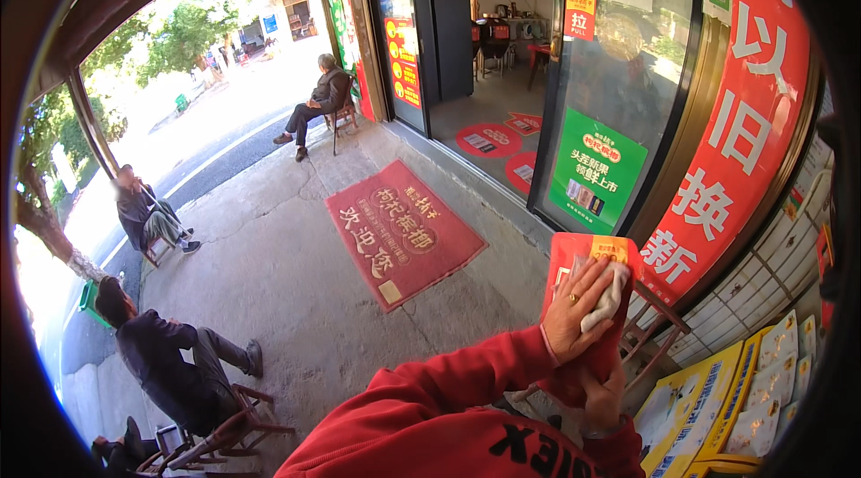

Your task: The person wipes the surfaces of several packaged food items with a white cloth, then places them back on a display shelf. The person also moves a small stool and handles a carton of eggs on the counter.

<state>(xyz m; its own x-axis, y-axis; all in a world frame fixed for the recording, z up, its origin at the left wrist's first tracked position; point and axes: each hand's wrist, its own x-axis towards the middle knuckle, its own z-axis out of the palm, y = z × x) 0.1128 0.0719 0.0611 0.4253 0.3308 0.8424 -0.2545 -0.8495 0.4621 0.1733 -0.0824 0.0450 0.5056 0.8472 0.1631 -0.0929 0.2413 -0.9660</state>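
My left hand [572, 313], with a ring on one finger, presses a crumpled white cloth [609, 296] flat against the front of a red package [565, 253]. The package has a yellow printed patch near its top edge and bears writing. Lower down, my right hand [602, 400] grips the bottom part of the package, its fingers partly hidden behind it. Both arms wear red sleeves. Behind the package stands a wooden chair [649, 323], partly covered by it.
At the lower right, a yellow display box [730, 397] holds several pale packets. A red doormat [407, 232] lies before a glass door [619, 88]. Several people sit on the left, one on a wooden chair [232, 427]. A red banner [733, 121] lines the right wall.
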